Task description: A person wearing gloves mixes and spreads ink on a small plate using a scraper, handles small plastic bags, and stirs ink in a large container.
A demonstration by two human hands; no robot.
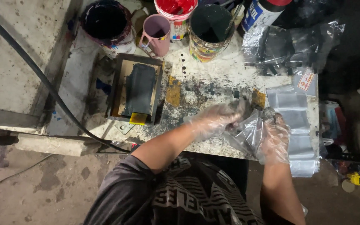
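Both gloved hands work on a small clear plastic bag over the near edge of the stained worktop [213,85].

Nearest the camera, the right hand [273,139], in a thin clear glove, grips the clear plastic bag [246,133] from its right side, fingers curled around the film. The left hand [215,118], gloved too, comes from the left; its fingers are pressed together and pinch a small dark piece [235,106] at the mouth of the bag. A stack of clear bags [298,125] lies just beside the right hand. Further left sits a wooden tray with a dark block [138,89]. Behind stand paint cans [209,31] and a pink mug [157,35].
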